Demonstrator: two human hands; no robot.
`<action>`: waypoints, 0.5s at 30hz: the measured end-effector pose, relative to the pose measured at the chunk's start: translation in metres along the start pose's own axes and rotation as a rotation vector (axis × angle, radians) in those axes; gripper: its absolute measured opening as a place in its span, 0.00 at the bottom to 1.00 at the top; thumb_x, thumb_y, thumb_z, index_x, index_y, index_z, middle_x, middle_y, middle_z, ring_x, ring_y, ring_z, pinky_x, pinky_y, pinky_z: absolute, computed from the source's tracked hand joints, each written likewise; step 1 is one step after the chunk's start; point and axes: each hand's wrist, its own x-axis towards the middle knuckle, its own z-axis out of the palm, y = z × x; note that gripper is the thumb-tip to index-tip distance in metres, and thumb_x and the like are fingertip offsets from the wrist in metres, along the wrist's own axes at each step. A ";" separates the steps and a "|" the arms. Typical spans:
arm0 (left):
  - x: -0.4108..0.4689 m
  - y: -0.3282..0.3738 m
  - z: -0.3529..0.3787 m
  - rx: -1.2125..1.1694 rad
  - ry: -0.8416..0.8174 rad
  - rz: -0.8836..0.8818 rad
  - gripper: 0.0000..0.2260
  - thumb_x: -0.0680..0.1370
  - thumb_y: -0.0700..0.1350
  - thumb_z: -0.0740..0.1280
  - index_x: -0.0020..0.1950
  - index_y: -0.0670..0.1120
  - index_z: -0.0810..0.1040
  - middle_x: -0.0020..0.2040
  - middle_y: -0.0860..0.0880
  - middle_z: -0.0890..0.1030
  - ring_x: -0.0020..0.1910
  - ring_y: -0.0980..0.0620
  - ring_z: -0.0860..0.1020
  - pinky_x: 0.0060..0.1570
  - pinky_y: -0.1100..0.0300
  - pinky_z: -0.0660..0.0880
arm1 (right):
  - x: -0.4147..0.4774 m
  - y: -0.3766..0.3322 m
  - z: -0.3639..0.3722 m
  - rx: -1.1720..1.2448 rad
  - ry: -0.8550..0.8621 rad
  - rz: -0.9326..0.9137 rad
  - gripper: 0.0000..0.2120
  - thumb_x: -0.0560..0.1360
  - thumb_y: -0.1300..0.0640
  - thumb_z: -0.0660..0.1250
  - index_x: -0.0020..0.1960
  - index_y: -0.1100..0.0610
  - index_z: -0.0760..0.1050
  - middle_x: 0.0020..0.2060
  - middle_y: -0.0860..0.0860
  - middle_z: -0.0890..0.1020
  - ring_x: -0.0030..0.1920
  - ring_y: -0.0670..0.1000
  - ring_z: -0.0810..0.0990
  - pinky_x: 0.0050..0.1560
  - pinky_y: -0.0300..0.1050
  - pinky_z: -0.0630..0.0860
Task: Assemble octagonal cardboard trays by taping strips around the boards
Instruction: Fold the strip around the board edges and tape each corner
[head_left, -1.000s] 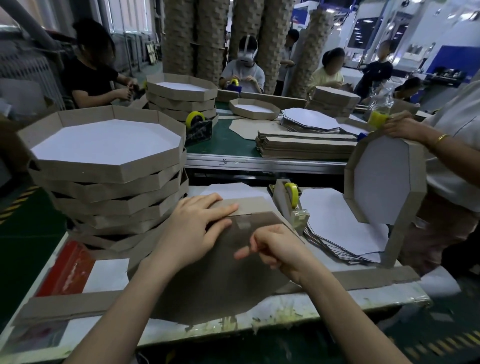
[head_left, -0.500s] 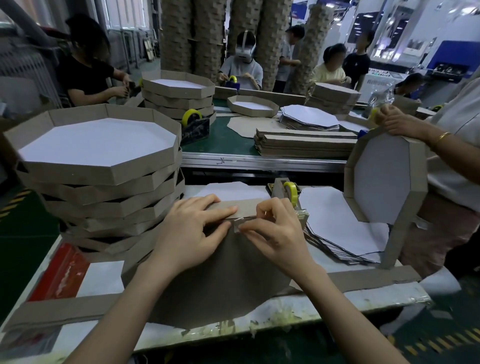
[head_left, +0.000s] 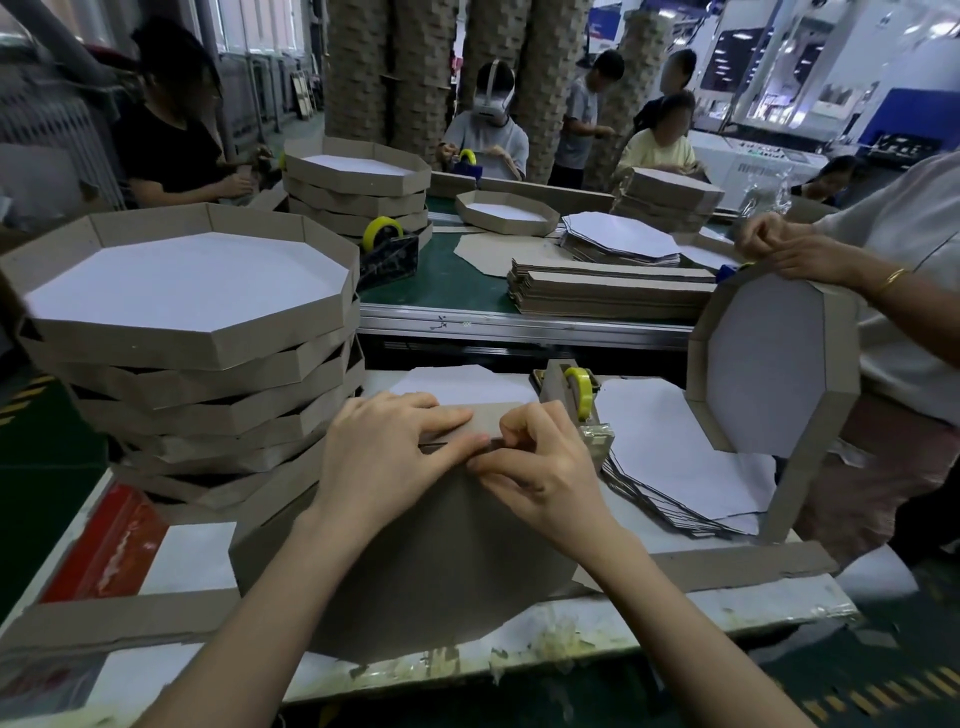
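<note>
left hand (head_left: 387, 457) flat, right (head_left: 540, 465) round strip (head_left: 485, 421)

A tall stack of finished trays (head_left: 197, 364) walls off the left of the desk (head_left: 701, 608); a tape dispenser (head_left: 574, 400) and a neighbour's upright tray (head_left: 774, 364) crowd the right, leaving open passage along the near edge.

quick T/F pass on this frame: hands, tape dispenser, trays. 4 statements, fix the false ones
1. The left hand lies flat on the strip. True.
2. The tape dispenser stands left of the left hand. False: it stands just beyond the right hand, on the right side.
3. A stack of finished trays stands on the left. True.
4. The neighbour's tray lies flat. False: it is held upright, its white face towards the camera.
</note>
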 end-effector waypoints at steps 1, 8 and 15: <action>-0.001 0.000 -0.001 0.006 0.011 0.026 0.23 0.74 0.71 0.54 0.55 0.63 0.83 0.46 0.58 0.83 0.44 0.52 0.79 0.44 0.55 0.71 | 0.000 -0.001 0.000 0.003 -0.021 0.008 0.06 0.74 0.55 0.70 0.42 0.55 0.85 0.45 0.50 0.69 0.46 0.51 0.68 0.44 0.42 0.68; -0.006 -0.007 -0.002 0.167 -0.057 0.162 0.21 0.72 0.62 0.70 0.62 0.55 0.80 0.52 0.54 0.82 0.50 0.48 0.80 0.47 0.52 0.73 | -0.001 -0.003 -0.012 0.281 -0.214 0.176 0.07 0.67 0.55 0.67 0.42 0.52 0.84 0.49 0.49 0.65 0.54 0.53 0.68 0.55 0.49 0.70; -0.006 -0.006 -0.004 0.194 -0.097 0.140 0.28 0.70 0.65 0.69 0.68 0.56 0.76 0.58 0.55 0.80 0.56 0.49 0.77 0.52 0.53 0.70 | 0.010 0.013 -0.009 0.398 -0.011 0.600 0.12 0.78 0.64 0.62 0.55 0.55 0.82 0.55 0.49 0.72 0.62 0.50 0.72 0.65 0.40 0.67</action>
